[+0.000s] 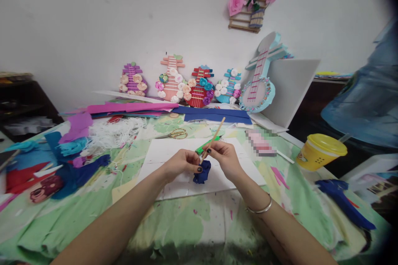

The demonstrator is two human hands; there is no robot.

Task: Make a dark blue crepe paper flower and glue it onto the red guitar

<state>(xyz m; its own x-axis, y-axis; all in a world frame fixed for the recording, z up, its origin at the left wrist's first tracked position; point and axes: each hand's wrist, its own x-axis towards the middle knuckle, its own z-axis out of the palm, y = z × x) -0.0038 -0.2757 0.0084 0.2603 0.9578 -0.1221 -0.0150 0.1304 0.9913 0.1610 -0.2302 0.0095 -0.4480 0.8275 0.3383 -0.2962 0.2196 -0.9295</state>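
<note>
My left hand (pixel 183 165) is closed, thumb and fingers pinching the edge of a small crumpled dark blue paper piece (pixel 202 173), gathered like a flower. In my right hand (pixel 224 158) a thin wooden stick (pixel 219 131) is pinched between thumb and fingers. The stick slants up and away, its lower end close to the blue paper. Whether that end touches the paper I cannot tell. Both hands are above a white board (pixel 174 186). Just behind them lies a green cutter (pixel 202 148), partly hidden by my right hand. Gold-handled scissors (pixel 178 133) rest beyond the board.
A blue glue gun (pixel 345 203) and a yellow lidded tub (pixel 320 153) stand at right. White string (pixel 112 134) and coloured paper scraps (pixel 77 126) pile up at left. Folded blue paper (pixel 217 115) lies behind, before several decorated paper instruments (pixel 199 87) against the wall.
</note>
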